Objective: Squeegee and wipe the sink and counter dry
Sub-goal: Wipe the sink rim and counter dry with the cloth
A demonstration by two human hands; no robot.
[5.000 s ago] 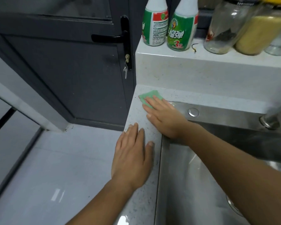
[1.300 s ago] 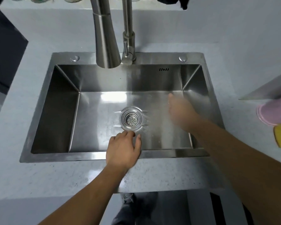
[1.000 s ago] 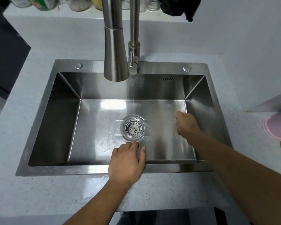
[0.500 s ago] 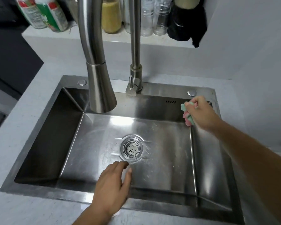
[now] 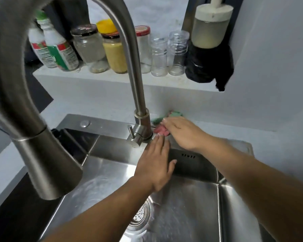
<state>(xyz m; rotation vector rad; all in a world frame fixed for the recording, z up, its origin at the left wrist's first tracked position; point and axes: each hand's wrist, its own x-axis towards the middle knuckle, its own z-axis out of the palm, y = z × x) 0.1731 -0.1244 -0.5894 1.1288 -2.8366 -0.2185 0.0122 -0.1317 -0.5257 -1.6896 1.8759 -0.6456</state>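
The cloth [image 5: 161,131] is pressed beneath the right grip [image 5: 184,133], held flat and apart, on the sink [image 5: 103,126] rim beside the tap [image 5: 141,127]; the left grip [image 5: 156,165], likewise apart, is laid just nearer

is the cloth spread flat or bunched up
Bunched: green and pink folds of the cloth poke out from under the right hand, which presses it beside the faucet base.

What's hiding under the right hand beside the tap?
A green and pink cloth, pressed down by the right hand next to the tap. Only its edges peek out; the hand covers the rest.
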